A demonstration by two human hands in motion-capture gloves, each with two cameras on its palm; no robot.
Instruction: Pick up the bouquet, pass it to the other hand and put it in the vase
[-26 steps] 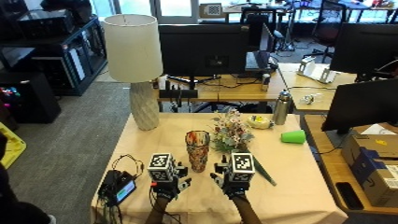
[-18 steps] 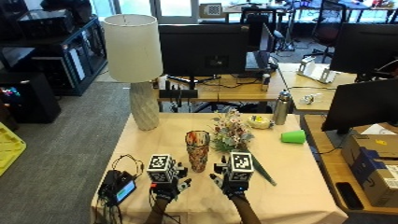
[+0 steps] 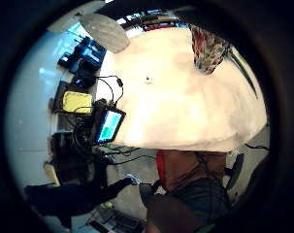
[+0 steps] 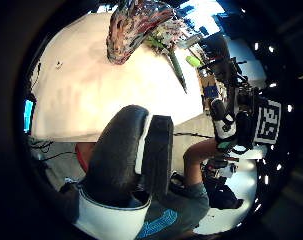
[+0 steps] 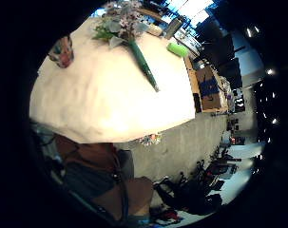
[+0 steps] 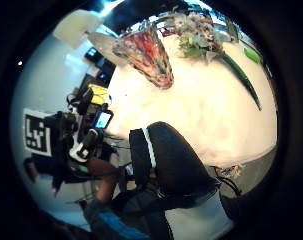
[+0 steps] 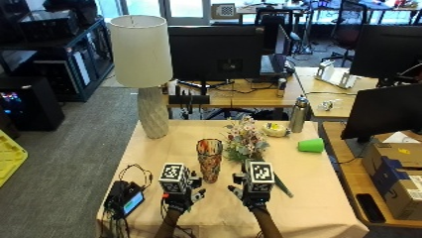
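Note:
A multicoloured glass vase (image 7: 210, 159) stands upright mid-table on the beige cloth. Just to its right lies the bouquet (image 7: 245, 140) of pale flowers, its green wrapped stem (image 7: 282, 185) pointing toward the table's front right. My left hand (image 7: 178, 197) hovers over the cloth in front of the vase, fingers spread, holding nothing. My right hand (image 7: 253, 196) hovers beside the stem's near end, also empty and spread. The palm views show the vase (image 6: 148, 52) and bouquet (image 5: 120, 21) some way off from both palms.
A tall white lamp (image 7: 143, 74) stands at the back left corner. A small screen device with cables (image 7: 127, 198) lies at the front left. A green cup (image 7: 310, 145), a metal bottle (image 7: 298, 114) and a tape roll (image 7: 276, 130) sit at the back right.

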